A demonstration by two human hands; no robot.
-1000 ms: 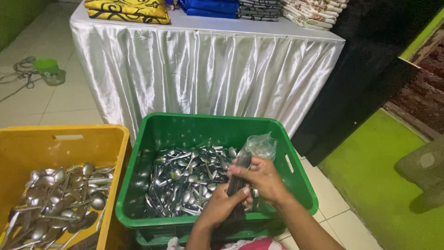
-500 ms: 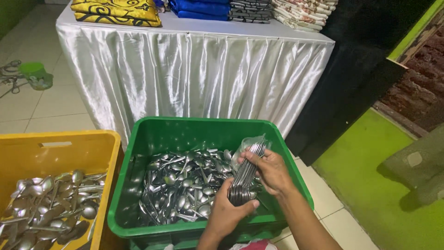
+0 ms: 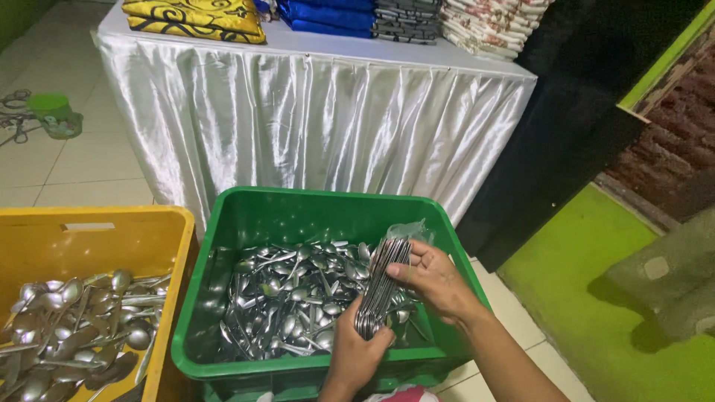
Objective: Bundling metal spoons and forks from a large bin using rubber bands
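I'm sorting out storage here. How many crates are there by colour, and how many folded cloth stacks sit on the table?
Green crate: 1
Yellow crate: 1
Folded cloth stacks on the table: 4, namely yellow-black, blue, grey, floral
Total: 6

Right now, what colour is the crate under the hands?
Green crate, loose spoons inside; clearest in the head view.

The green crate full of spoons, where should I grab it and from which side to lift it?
Probably by the rim on its two short sides, one hand each, coming from left and right. The green crate has a rolled lip all round and sits heavily loaded with spoons, so a level two-sided lift looks safest. I see no handle slots on it.
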